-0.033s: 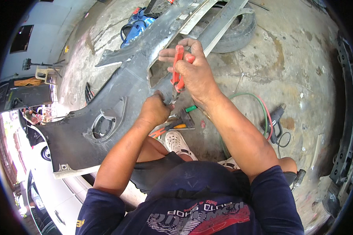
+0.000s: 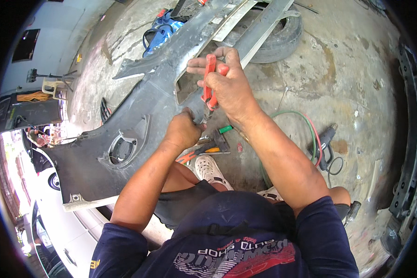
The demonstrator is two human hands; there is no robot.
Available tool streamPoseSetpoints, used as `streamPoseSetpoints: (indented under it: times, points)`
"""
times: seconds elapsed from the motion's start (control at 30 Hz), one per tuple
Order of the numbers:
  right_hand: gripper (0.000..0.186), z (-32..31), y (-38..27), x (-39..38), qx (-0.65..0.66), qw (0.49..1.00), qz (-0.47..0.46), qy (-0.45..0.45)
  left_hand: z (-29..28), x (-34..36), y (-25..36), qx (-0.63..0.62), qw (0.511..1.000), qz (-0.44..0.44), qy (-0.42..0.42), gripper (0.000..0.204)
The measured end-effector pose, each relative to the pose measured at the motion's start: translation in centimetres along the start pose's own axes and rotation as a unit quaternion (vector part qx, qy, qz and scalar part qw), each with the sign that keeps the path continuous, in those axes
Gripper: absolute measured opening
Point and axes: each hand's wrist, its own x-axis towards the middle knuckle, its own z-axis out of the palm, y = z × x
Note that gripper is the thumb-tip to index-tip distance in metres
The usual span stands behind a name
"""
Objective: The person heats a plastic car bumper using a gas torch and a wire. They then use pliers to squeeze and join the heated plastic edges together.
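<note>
A large dark grey car bumper cover (image 2: 160,97) stretches from the lower left to the top, its inner side facing me. My right hand (image 2: 229,83) is closed on red-handled pliers (image 2: 209,81), with some fingers stretched out past the handles. The pliers point down, and their jaws sit at the bumper cover's near edge, close to my left fingertips. My left hand (image 2: 184,129) is closed around that edge. Whether it also pinches something small by the jaws is hidden. A round opening (image 2: 123,149) lies in the cover left of my left hand.
Below my hands lie tools with orange and yellow handles (image 2: 212,149) and a green-handled one (image 2: 225,129). A tyre (image 2: 278,39) is under the cover's far end. On the right floor are a heat gun (image 2: 327,141) and a green-red hose (image 2: 312,129). A white car (image 2: 67,227) stands lower left.
</note>
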Motion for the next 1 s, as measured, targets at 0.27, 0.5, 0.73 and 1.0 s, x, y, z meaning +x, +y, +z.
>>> streamPoseSetpoints:
  times: [0.27, 0.5, 0.73, 1.0]
  points:
    - [0.023, 0.5, -0.8, 0.3, -0.062, 0.996, 0.061, -0.006, -0.6, -0.7, 0.5, -0.049, 0.999, 0.005, 0.003, 0.053]
    - [0.052, 1.0, 0.1, 0.4, -0.080, 0.995, 0.022, -0.051, -0.2, -1.0, 0.3, -0.050, 0.998, 0.009, 0.033, 0.047]
    - [0.060, 1.2, 3.0, 0.3, -0.132, 0.988, 0.054, -0.066, 0.0, -0.9, 0.1, -0.063, 0.997, 0.033, 0.043, 0.051]
    - [0.038, 1.8, 2.8, 0.0, -0.029, 0.996, 0.085, -0.012, -0.8, -0.7, 0.3, -0.106, 0.994, 0.001, -0.007, 0.051]
